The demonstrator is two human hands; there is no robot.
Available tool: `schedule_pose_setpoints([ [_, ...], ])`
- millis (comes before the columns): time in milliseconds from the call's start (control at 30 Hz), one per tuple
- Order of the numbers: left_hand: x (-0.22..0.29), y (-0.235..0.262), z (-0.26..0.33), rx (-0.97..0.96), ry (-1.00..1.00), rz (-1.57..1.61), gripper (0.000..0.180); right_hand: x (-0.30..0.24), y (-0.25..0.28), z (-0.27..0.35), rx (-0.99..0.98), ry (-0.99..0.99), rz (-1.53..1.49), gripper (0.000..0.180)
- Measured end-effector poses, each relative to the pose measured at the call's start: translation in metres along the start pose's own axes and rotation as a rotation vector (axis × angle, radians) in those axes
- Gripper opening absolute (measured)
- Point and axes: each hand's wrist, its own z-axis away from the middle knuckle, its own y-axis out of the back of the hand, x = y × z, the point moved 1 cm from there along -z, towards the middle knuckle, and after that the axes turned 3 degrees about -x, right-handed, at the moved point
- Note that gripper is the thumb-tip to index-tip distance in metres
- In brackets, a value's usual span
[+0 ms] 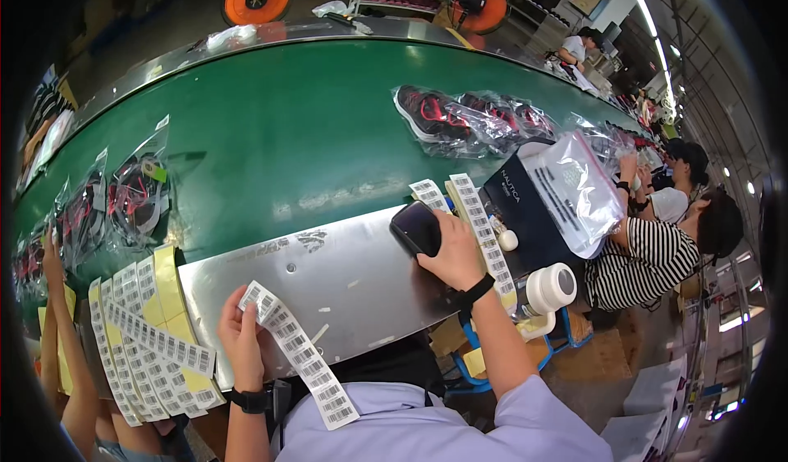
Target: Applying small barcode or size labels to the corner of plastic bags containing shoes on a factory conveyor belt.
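Note:
My left hand (240,336) pinches the upper end of a strip of white barcode labels (302,354), which hangs down over the table's edge across my lap. In my right hand (456,253) is a black smartphone (416,230), its dark face up, held just over the right end of the metal tabletop (279,298). Right beside that hand lies another barcode label strip (482,231), with a shorter one (429,193) behind the phone. To the left of my left hand, several label strips (139,331) overlap on yellow backing sheets.
Beyond the metal top runs a green conveyor belt (279,125) carrying bagged black-and-red shoes (435,117). On the right stand a dark shoebox (525,216) with plastic bags (574,187) on it and a white bottle (548,288). A co-worker's arms (61,322) reach in at left; people sit at right.

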Motion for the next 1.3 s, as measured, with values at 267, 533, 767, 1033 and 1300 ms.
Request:
schedule_pose_setpoints([
  [267, -0.006, 0.002, 0.005, 0.032, -0.071, 0.059, 0.033, 0.031, 0.013, 0.001, 0.223, -0.147, -0.037, 0.074],
  [533, -0.015, -0.003, 0.01, 0.087, -0.11, 0.106, 0.035, 0.007, 0.027, 0.019, -0.032, -0.135, 0.175, 0.06],
  [767, 0.022, -0.03, 0.016, -0.036, -0.081, -0.156, 0.032, -0.109, 0.029, 0.025, -0.181, 0.195, -0.812, 0.034],
  [1033, 0.064, -0.068, 0.021, -0.247, -0.275, -0.328, 0.012, -0.147, -0.003, 0.045, -0.38, 0.033, -1.259, 0.04],
  [1300, 0.047, -0.073, 0.023, -0.278, -0.032, -0.24, 0.018, -0.132, -0.009, 0.046, -0.293, 0.09, -1.117, 0.024],
])
